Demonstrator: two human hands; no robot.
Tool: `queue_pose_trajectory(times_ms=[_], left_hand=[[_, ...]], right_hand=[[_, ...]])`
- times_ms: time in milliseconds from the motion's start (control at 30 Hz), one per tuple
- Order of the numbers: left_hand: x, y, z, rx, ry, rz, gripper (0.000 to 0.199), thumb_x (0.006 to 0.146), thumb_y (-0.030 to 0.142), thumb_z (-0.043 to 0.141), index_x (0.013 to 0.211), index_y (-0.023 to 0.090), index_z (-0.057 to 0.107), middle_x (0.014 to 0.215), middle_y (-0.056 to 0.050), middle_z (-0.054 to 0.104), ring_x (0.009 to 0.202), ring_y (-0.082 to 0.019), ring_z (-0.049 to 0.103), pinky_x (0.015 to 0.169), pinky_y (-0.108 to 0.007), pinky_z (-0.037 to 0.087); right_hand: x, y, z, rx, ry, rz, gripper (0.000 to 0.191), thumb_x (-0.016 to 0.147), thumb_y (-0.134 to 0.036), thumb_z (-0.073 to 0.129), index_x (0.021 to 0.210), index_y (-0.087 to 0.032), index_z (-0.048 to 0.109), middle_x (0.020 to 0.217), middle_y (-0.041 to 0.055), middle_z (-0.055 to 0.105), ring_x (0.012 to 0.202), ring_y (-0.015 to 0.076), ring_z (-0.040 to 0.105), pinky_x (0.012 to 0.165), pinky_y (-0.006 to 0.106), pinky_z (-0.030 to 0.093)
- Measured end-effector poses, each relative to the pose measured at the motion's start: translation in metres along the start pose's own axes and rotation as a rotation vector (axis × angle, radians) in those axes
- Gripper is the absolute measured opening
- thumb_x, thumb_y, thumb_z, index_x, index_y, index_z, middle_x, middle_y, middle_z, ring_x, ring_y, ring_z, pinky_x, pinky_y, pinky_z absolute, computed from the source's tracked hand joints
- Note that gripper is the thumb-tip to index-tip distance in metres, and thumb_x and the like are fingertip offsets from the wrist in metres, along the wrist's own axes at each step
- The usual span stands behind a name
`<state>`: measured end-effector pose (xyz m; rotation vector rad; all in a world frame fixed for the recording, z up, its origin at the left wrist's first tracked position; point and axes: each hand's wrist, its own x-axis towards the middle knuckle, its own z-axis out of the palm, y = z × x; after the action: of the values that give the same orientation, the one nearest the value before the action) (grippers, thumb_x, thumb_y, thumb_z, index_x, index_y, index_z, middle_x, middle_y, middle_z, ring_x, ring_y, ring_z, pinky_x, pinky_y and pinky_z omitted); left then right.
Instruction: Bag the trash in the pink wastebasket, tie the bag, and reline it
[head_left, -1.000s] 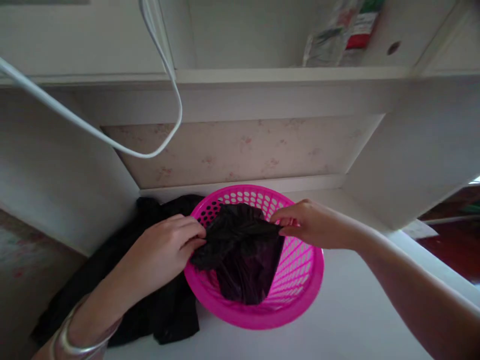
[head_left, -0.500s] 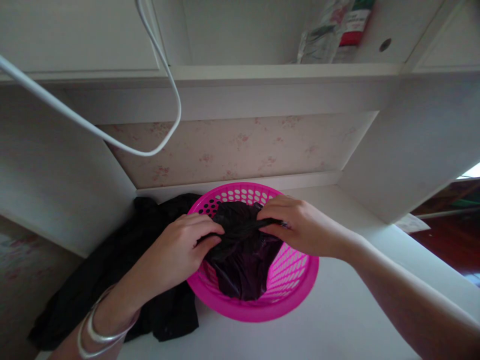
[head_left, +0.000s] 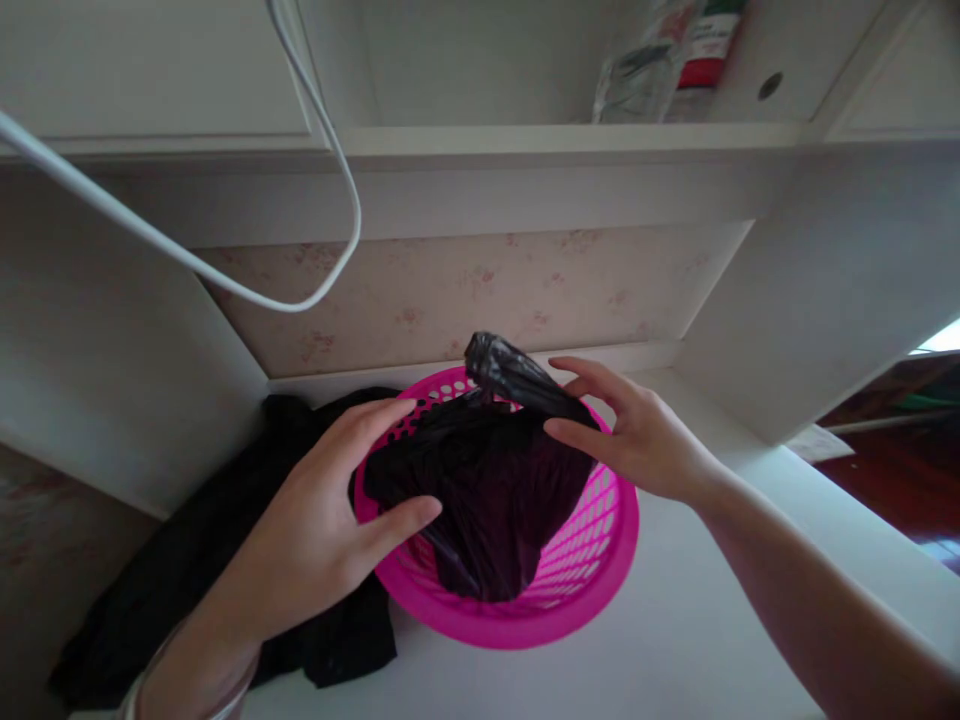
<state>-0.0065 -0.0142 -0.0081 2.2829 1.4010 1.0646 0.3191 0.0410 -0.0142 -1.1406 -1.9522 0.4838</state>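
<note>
White, flat tabletop [head_left: 697,610] bears a round, pink, perforated plastic basket [head_left: 517,633]. At its right rim, the right hand's [head_left: 649,440] thumb and fingers stand parted around a black, glossy plastic bag's [head_left: 495,500] twisted end [head_left: 525,380]; pinching or not, I cannot tell. That end, nearer this hand, slants leftward over the far rim; the bag's body sits inside. The left hand [head_left: 322,530], spread at the left rim, partly hides black, crumpled fabric [head_left: 172,570] left of the basket.
</note>
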Motion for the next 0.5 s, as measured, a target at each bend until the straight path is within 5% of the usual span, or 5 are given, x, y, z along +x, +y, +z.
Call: queue_pose_trajectory(times_ms=[67,200,300,433,500], left_hand=[[0.013,0.008,0.009,0.063,0.036,-0.002,0.066,0.086,0.046,0.079,0.145,0.033,0.055,0.141,-0.003,0.066,0.126,-0.027,0.064,0.115,-0.045,0.047],[0.034,-0.004,0.018,-0.021,0.048,-0.092,0.019,0.092,0.039,0.07,0.107,0.03,0.078,0.106,0.001,0.08,0.098,-0.021,0.074,0.094,-0.035,0.056],[0.031,-0.028,0.013,-0.174,0.269,-0.224,0.01,0.088,0.036,0.073,0.093,0.03,0.079,0.09,0.004,0.079,0.084,-0.016,0.072,0.079,-0.028,0.056],[0.01,-0.051,-0.002,-0.641,0.645,-0.332,0.02,0.073,0.023,0.083,0.09,0.028,0.073,0.081,0.01,0.073,0.071,-0.009,0.064,0.065,-0.02,0.051],[-0.005,-0.051,-0.009,-0.562,0.686,-0.293,0.008,0.085,0.024,0.072,0.091,0.028,0.07,0.081,0.011,0.071,0.071,-0.008,0.063,0.066,-0.023,0.053]], right_hand=[[-0.001,-0.006,0.003,0.057,0.021,0.023,0.036,0.089,-0.046,0.076,0.119,-0.026,0.074,0.099,0.0023,0.078,0.089,0.0218,0.072,0.086,0.036,0.056],[-0.006,-0.004,0.001,0.422,0.108,0.047,0.017,0.088,-0.041,0.079,0.099,-0.029,0.079,0.096,-0.0013,0.078,0.089,0.0182,0.072,0.085,0.031,0.058],[-0.014,0.007,-0.009,0.643,0.296,0.076,0.015,0.08,-0.035,0.086,0.094,-0.031,0.08,0.098,-0.0029,0.08,0.093,0.0178,0.073,0.09,0.031,0.059],[-0.026,0.031,-0.028,0.756,0.516,0.2,0.012,0.077,-0.028,0.082,0.087,-0.032,0.078,0.099,-0.0025,0.079,0.1,0.0225,0.073,0.091,0.039,0.06],[-0.032,0.042,-0.038,0.73,0.589,0.274,0.012,0.077,-0.022,0.077,0.083,-0.032,0.076,0.1,-0.0023,0.078,0.1,0.0235,0.073,0.088,0.041,0.061]])
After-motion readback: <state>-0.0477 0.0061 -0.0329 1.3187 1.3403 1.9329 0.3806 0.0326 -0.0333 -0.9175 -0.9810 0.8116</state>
